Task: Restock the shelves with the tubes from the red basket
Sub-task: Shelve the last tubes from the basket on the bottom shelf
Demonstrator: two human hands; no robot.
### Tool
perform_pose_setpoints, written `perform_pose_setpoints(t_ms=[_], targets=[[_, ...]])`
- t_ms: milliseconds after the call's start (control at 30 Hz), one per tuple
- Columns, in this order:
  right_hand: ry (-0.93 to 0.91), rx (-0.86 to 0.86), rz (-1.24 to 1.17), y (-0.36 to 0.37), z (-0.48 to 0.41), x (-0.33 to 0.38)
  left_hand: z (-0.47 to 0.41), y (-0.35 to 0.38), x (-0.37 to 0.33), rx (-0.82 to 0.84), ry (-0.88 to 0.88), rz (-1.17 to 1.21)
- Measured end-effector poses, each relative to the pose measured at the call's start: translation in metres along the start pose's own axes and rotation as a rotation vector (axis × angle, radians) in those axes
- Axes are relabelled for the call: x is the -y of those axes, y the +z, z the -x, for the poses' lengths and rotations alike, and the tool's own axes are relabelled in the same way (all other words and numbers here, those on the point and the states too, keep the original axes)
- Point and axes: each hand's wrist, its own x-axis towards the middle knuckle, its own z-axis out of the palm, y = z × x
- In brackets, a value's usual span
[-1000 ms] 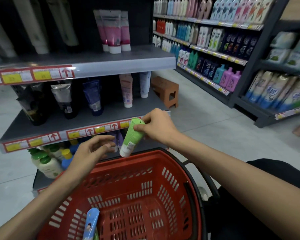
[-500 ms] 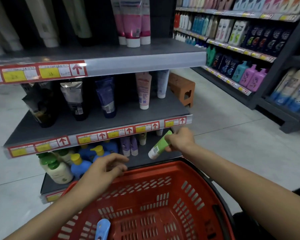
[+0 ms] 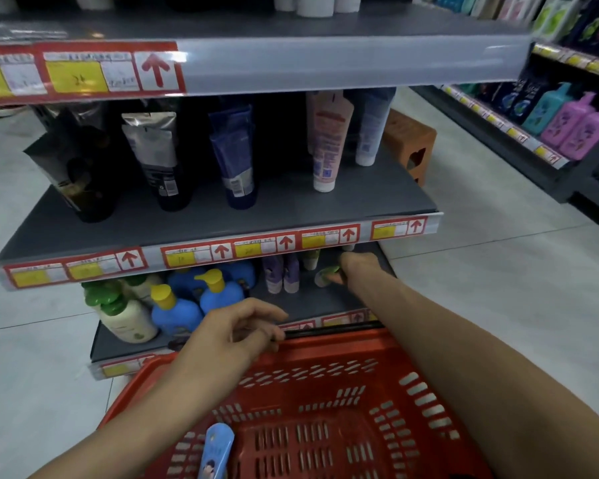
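Observation:
The red basket [image 3: 325,350] sits low in front of me. A light blue tube [image 3: 217,451] stands inside it at the near side. My right hand [image 3: 355,269] reaches under the middle shelf and holds the green tube [image 3: 325,275] over the bottom shelf [image 3: 312,302], beside two purple tubes [image 3: 282,276]. My left hand [image 3: 232,335] hovers with loosely curled fingers at the basket's far rim, beside its black handle [image 3: 329,330]; whether it touches the handle is unclear.
Dark and pink tubes stand on the middle shelf [image 3: 222,219]. Blue pump bottles [image 3: 187,302] and a cream bottle [image 3: 125,316] fill the bottom shelf's left. An orange stool [image 3: 408,143] stands behind. Another bottle rack [image 3: 550,122] lines the right aisle.
My right hand carried the green tube forward and down, from above the basket into the bottom shelf space. The view moved closer to the shelves. My left hand stayed near the basket's far rim.

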Motion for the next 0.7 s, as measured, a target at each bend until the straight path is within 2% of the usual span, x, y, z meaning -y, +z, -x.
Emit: perform_pose_setpoints(t_ms=[133, 233, 400, 700], targets=[[-0.052, 0.079, -0.110, 0.006, 0.002, 0.016, 0.000, -0.002, 0.001, 0.009, -0.013, 0.019], [-0.024, 0.041, -0.117, 0.006, 0.010, 0.022, 0.000, -0.002, 0.003, 0.032, -0.026, -0.003], [-0.007, 0.075, -0.185, 0.007, 0.022, 0.021, 0.000, 0.000, 0.004, 0.030, -0.032, -0.035], [-0.024, 0.099, -0.293, 0.001, 0.049, 0.017, 0.006, -0.001, 0.008, -0.035, -0.011, -0.095]])
